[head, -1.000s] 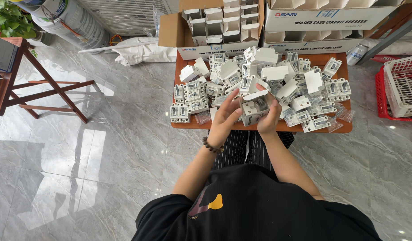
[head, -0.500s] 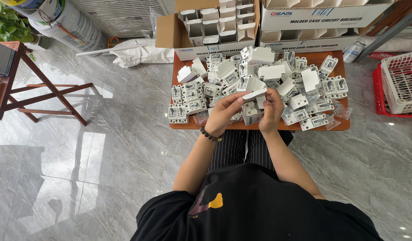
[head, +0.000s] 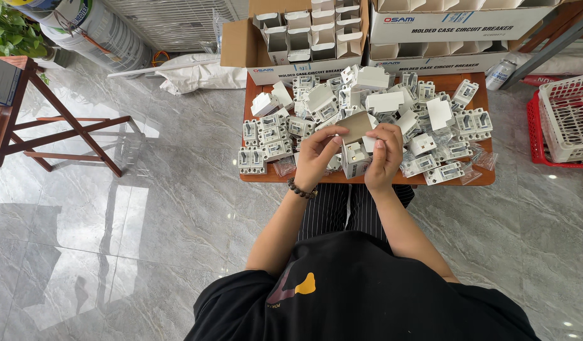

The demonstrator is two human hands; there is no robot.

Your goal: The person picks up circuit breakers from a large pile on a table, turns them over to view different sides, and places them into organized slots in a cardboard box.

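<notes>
A small white cardboard box [head: 356, 153] with a grey plastic circuit breaker seated in its open mouth was held upright just above the near edge of the low reddish-brown wooden table [head: 256, 176], between the two hands. The left hand [head: 316, 156] had its fingertips pinched on the brown-lined top flap, which stood raised and tilted back. The right hand [head: 385, 155] was wrapped round the box's right side, fingers pressed against the wall to steady it. By the look of it, the step in hand was closing the carton over the breaker; the flap appeared not yet folded down. That move would call for the tongue of the flap to be bent and slid inside the front wall while the right hand kept the box square.

Around the box lay a heap of loose grey breakers [head: 265, 140] and more small white cartons [head: 384, 101], some in clear plastic bags. Behind the table stood an open brown cardboard carton [head: 239, 45] packed with folded white boxes. A red wire basket [head: 568, 117] stood well apart on the right.
</notes>
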